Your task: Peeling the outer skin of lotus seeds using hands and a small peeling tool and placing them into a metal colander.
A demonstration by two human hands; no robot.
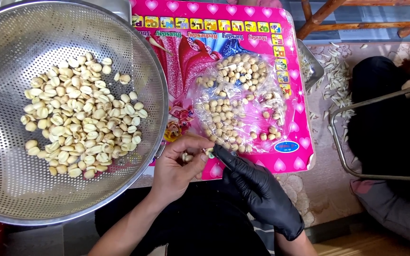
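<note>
This is looking like a home floor being used for hand food preparation rather than a fitted kitchen: a patterned carpet (330, 189) is showing at the lower right of the frame, with pale husks (334, 78) lying scattered on it at the upper right. A child's pink plastic board (243, 28) is serving as the work surface at the top centre, while wooden chair legs (357, 19) are standing in the upper right corner

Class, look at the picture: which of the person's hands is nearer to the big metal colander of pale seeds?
Left. The bare left hand lies just beside the colander rim, at its lower right. The black-gloved right hand sits farther right, beyond the left hand.
</note>
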